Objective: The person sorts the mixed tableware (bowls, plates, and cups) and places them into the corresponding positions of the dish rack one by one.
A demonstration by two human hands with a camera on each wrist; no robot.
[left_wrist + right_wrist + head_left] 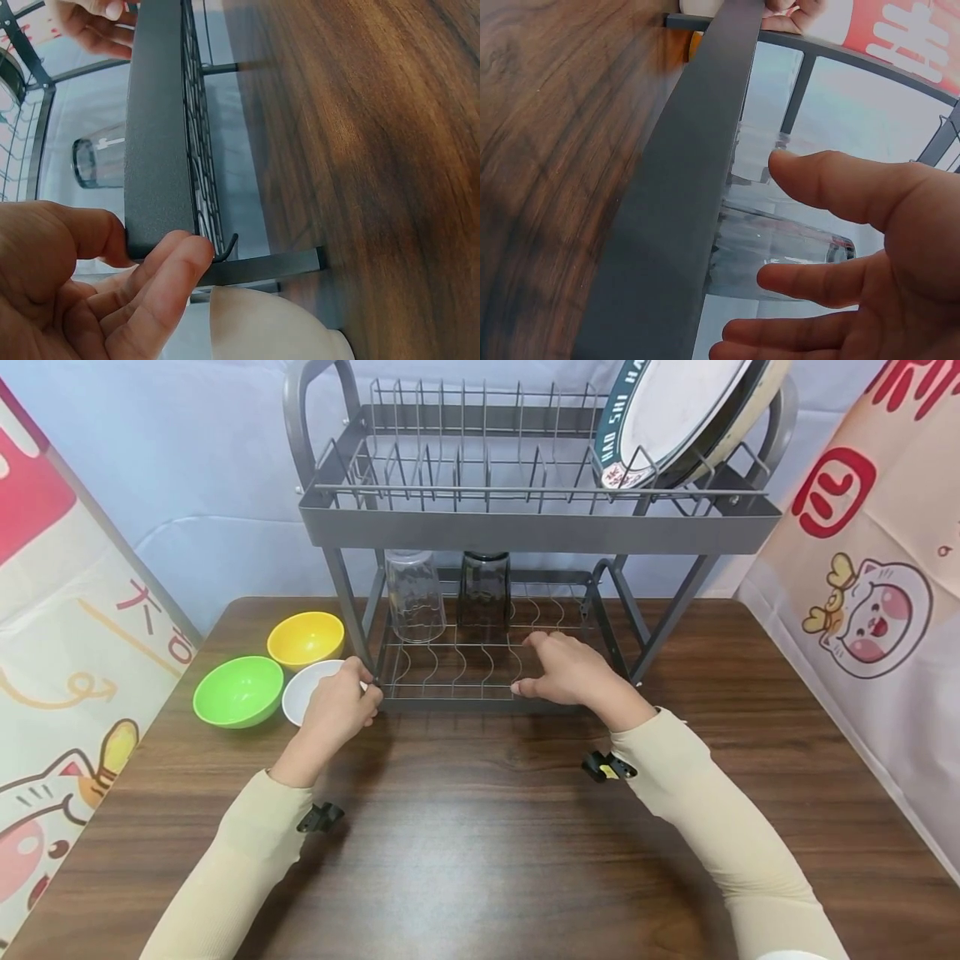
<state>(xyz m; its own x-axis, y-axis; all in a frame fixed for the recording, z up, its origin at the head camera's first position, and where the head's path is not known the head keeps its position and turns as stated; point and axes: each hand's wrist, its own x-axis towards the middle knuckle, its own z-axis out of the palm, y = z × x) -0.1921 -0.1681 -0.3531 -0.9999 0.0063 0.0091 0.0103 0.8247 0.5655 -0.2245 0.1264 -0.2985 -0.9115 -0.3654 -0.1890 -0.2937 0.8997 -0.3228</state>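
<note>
In the head view my left hand (337, 703) is at the lower front left corner of the grey dish rack (525, 532); in the left wrist view its thumb and fingers pinch the end of the front bar (157, 135). My right hand (568, 672) is over the lower shelf's right half, fingers spread, holding nothing. A clear glass (416, 597) and a dark glass (484, 589) stand upside down on the lower shelf. In the right wrist view my right hand (870, 247) is behind the front bar (682, 172), near the glasses.
Left of the rack are a white bowl (300, 691), a green bowl (238, 692) and a yellow bowl (306, 640). Large plates (667, 418) lean in the upper tier's right end. The wooden table (450, 860) extends in front; printed cloths hang at both sides.
</note>
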